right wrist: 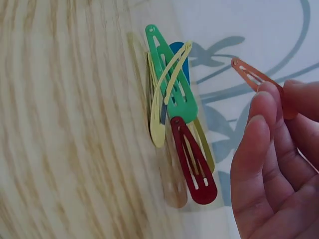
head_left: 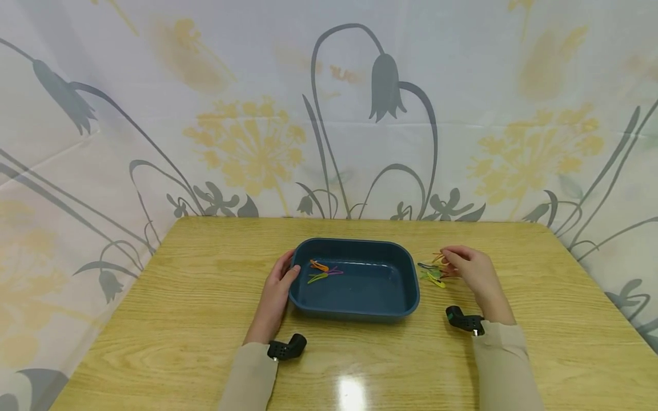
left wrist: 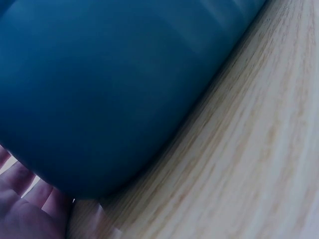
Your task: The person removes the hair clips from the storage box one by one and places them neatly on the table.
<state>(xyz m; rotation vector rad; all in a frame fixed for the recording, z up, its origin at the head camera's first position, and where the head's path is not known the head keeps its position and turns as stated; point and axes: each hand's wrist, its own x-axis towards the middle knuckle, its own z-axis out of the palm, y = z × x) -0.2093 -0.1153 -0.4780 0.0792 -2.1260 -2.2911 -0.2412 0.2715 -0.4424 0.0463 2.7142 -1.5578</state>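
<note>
Wooden table point(head_left: 169, 319) spread wide, flowered curtain point(head_left: 247, 114) hanging behind from nine o'clock round to three. Dead centre, dark blue tray point(head_left: 396, 285), long axis running nine to three, open side up.

Left hand point(head_left: 275, 294) laid against the tray's nine o'clock wall, fingers fairly straight along the side, thumb hooked over the rim; probably there to steady the tray against sliding. Left wrist view confirms: blue wall point(left wrist: 114, 84) filling the frame, fingers point(left wrist: 25, 209) tucked right beside its base.

Right hand point(head_left: 470, 271) at three o'clock of the tray, just beside the loose pile of hair clips point(head_left: 433, 274) on the table. Fingers curled, pinching one orange clip point(right wrist: 256, 79) between thumb and fingertips point(right wrist: 261, 117), lifted clear of the pile. Long axis of that clip slanting toward ten o'clock in the wrist view, free end pointing away from the palm.

Pile itself in the wrist view: green clip point(right wrist: 172, 79), pale yellow clip point(right wrist: 162, 107), dark red clip point(right wrist: 197, 164), overlapping, mostly lying parallel, twelve to six.

Inside the tray at its ten o'clock corner: few clips already lying point(head_left: 323, 271), orange, yellow-green, purple, crossed over one another.
</note>
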